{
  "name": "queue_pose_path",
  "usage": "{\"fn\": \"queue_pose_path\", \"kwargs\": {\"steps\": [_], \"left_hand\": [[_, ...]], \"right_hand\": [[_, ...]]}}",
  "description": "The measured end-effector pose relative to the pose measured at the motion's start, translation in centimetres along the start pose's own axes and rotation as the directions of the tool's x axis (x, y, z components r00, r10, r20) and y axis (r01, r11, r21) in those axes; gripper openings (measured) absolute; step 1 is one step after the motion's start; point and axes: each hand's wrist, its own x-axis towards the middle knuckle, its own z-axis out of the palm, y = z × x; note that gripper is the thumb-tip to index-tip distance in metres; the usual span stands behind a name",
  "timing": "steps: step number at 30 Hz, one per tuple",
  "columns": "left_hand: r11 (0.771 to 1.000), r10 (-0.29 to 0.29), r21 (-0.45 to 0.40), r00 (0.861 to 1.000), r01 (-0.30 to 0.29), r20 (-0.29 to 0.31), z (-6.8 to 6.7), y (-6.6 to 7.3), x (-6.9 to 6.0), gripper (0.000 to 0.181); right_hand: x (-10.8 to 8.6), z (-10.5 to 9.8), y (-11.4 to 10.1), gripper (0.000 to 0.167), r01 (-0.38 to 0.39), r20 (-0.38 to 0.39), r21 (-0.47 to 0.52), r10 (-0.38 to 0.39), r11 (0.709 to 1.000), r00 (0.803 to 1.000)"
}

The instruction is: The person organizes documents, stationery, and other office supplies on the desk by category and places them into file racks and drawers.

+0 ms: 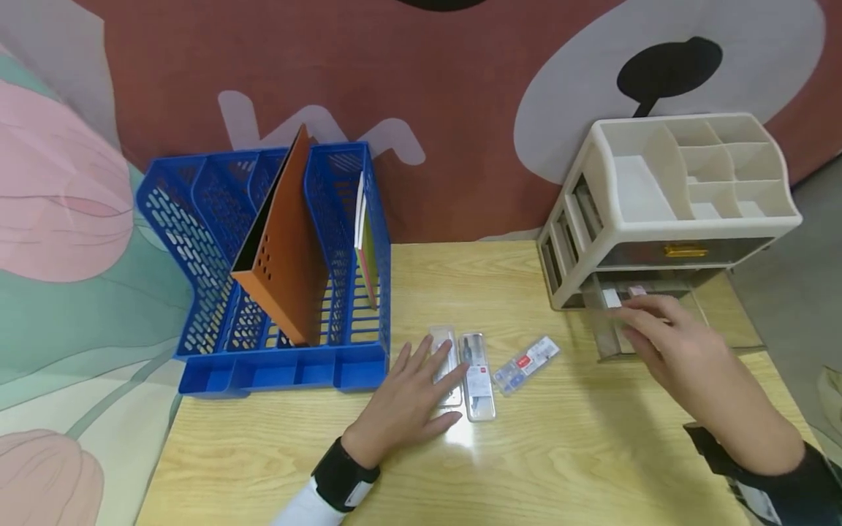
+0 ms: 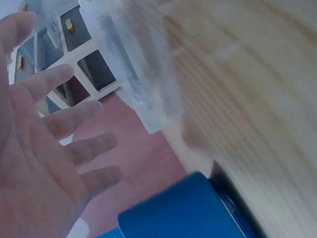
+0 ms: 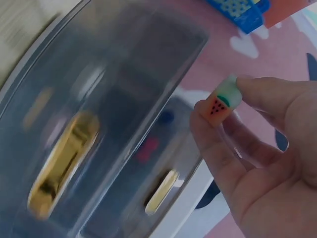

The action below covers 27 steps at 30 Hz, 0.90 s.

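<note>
In the head view my right hand (image 1: 684, 358) is over the pulled-out clear drawer (image 1: 612, 343) of the white desktop organizer (image 1: 608, 212). Its thumb and index finger pinch a small block with a watermelon print (image 3: 221, 103), plain in the right wrist view. A white block (image 1: 611, 298) and a pink block (image 1: 636, 291) are in the drawer. My left hand (image 1: 411, 402) has its fingers spread above a clear plastic case (image 1: 452, 397), partly covering it; whether they touch is unclear. Next to it lie a second clear case (image 1: 479, 380) and a labelled clear pack (image 1: 526, 364).
A blue file rack (image 1: 283, 372) stands at the left, holding an orange folder (image 1: 289, 256) and some thin booklets (image 1: 365, 241). The organizer's top has several compartments, and a shut drawer with a gold handle (image 1: 685, 251) sits above the open one. A patterned cloth hangs behind the wooden table (image 1: 513, 467).
</note>
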Motion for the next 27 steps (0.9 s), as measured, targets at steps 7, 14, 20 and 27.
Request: {"fn": "queue_pose_path", "kwargs": {"steps": [7, 14, 20, 27], "left_hand": [[1.000, 0.022, 0.001, 0.999, -0.022, -0.033, -0.2, 0.9, 1.4, 0.069], [0.999, 0.050, -0.003, 0.998, -0.050, -0.025, -0.6, 2.0, 2.5, 0.066], [0.998, 0.065, 0.028, 0.998, -0.065, -0.013, -0.8, 2.8, 3.0, 0.068], [0.996, 0.078, 0.048, 0.997, -0.077, -0.023, -0.9, 3.2, 3.0, 0.070]], "right_hand": [[-1.1, -0.3, 3.8, 0.069, -0.015, 0.005, -0.038, 0.015, 0.999, 1.000], [-2.2, 0.6, 7.5, 0.009, -0.073, 0.089, -0.077, 0.080, 0.994, 0.993], [-2.3, 0.9, 9.7, 0.042, -0.141, 0.213, -0.115, 0.163, 0.983, 0.963], [-2.2, 1.3, 10.8, 0.035, -0.141, 0.222, -0.095, 0.159, 0.985, 0.962]]}}
